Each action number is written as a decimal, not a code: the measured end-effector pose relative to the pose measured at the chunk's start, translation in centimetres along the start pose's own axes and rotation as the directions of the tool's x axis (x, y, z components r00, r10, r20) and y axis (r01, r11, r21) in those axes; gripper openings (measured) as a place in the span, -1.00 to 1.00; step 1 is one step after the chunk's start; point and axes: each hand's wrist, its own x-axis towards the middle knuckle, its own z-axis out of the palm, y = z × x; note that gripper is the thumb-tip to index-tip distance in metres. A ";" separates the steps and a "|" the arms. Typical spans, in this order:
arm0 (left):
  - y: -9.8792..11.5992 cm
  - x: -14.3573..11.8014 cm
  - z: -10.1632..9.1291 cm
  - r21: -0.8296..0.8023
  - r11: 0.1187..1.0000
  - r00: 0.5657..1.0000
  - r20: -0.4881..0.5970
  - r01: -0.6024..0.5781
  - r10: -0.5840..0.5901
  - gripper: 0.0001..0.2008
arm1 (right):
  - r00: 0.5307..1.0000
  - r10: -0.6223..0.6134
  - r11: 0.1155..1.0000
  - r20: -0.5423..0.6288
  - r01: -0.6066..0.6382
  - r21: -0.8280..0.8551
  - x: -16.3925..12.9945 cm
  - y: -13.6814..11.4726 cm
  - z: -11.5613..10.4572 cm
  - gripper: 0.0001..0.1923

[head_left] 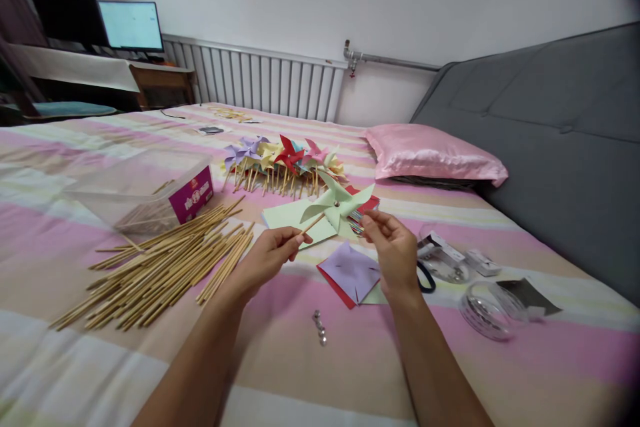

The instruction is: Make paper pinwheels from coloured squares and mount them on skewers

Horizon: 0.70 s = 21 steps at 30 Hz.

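1. The green pinwheel (336,203) hangs above the bed (310,373), raised so its blades clear the bedding.
2. The left hand (270,255) has its fingers closed on the stick (313,223), steadying it from 8 o'clock.
3. The right hand (393,245) pinches a blade at 4 o'clock.
4. Cut paper squares (350,270) lie below; spare sticks (165,267) at 9 o'clock; finished pinwheels (285,160) at 12.

Loose heap of thin wooden sticks (165,260) at nine o'clock, clear plastic box (145,190) above it, row of finished coloured paper pinwheels (283,163) at twelve, glossy pink pillow (433,153) at two, small metal pins (320,328) at six.
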 end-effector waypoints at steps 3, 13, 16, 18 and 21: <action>0.0 0.0 0.2 -0.028 1.000 1.000 0.004 0.003 -0.003 -0.64 | 0.997 0.039 0.999 0.060 -0.037 -0.032 -0.4 -0.1 0.3 -0.72; 0.0 0.1 0.9 -0.056 0.998 0.999 0.042 -0.006 0.008 -0.64 | 0.991 0.018 0.998 0.130 -0.009 -0.070 -1.0 0.2 0.8 -0.73; -0.2 0.1 1.1 -0.054 0.998 0.998 0.053 -0.020 0.023 -0.64 | 0.977 -0.001 0.996 0.213 0.020 -0.086 -1.2 0.4 1.0 -0.75; -0.3 0.2 1.1 -0.061 0.998 0.998 0.050 -0.022 0.025 -0.65 | 0.966 0.023 0.995 0.259 0.003 -0.099 -1.3 0.3 1.1 -0.74; -0.3 0.2 0.9 -0.069 0.998 0.999 0.029 -0.015 0.017 -0.66 | 0.970 0.033 0.995 0.239 -0.009 -0.103 -1.2 0.1 0.8 -0.69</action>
